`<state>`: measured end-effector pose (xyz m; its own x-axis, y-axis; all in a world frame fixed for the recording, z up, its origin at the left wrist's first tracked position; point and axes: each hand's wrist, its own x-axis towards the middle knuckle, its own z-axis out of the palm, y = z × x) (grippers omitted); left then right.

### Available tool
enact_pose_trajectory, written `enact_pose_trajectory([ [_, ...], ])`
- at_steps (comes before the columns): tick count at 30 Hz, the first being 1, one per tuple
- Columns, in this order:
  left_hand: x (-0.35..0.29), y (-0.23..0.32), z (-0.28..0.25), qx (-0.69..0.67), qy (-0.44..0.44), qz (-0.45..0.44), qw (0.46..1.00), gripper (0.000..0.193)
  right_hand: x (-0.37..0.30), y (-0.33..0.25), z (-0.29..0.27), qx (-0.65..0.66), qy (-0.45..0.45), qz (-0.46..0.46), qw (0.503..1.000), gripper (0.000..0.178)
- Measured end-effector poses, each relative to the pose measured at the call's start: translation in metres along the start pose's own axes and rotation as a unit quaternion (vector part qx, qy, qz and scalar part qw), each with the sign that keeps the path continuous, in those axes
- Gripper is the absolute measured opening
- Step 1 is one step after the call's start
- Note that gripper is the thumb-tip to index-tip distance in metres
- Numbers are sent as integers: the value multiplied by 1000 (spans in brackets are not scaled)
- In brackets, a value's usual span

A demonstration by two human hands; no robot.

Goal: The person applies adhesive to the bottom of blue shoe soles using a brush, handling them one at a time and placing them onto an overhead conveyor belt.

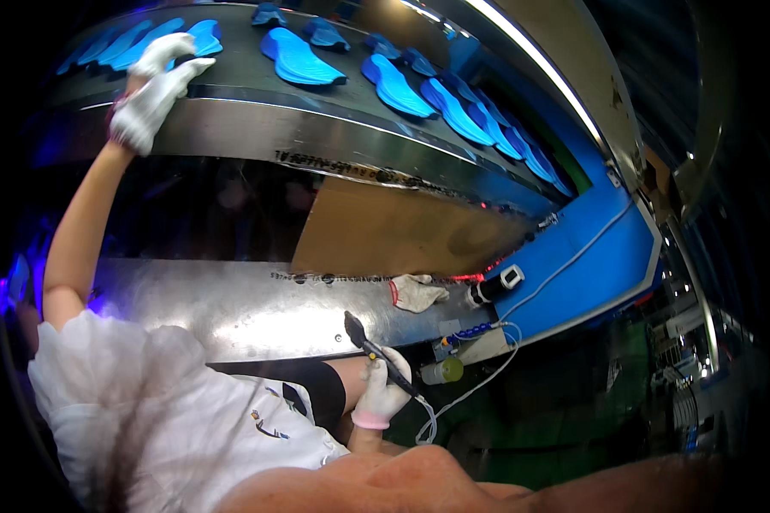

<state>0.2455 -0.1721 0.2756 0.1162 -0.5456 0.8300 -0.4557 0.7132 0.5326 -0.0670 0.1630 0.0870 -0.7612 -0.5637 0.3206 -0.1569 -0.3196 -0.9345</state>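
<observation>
My left hand, in a white glove, reaches over the near edge of a dark conveyor belt. Its thumb and fingers are apart, curved beside a bright blue insole-shaped piece; whether they touch it is unclear. Low in front of my body, my right hand, also in a white glove with a pink cuff, is closed around a slim black handheld tool. That tool has a dark, brush-like tip and a pale hose trailing from its rear end. Another blue insole-shaped piece lies further right on the belt.
Several more blue pieces line the belt toward the right. Below it are a brown board and a metal shelf. A loose white glove, a black-and-white cylindrical device and a blue machine panel stand at right.
</observation>
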Motion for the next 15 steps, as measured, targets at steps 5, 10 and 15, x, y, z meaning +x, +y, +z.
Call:
enact_pose_trajectory([
  [5, -111, 86, 15, 54, -3, 316, 947, 12, 11, 11, -9, 71, 61, 55, 994, 22],
  [10, -304, 39, 91, -135, -238, 287, 918, 19, 12, 24, -16, 41, 121, 91, 988, 24],
  [15, -356, 35, 106, -236, -408, 88, 878, 27, 17, 36, -30, 23, 171, 131, 976, 23],
])
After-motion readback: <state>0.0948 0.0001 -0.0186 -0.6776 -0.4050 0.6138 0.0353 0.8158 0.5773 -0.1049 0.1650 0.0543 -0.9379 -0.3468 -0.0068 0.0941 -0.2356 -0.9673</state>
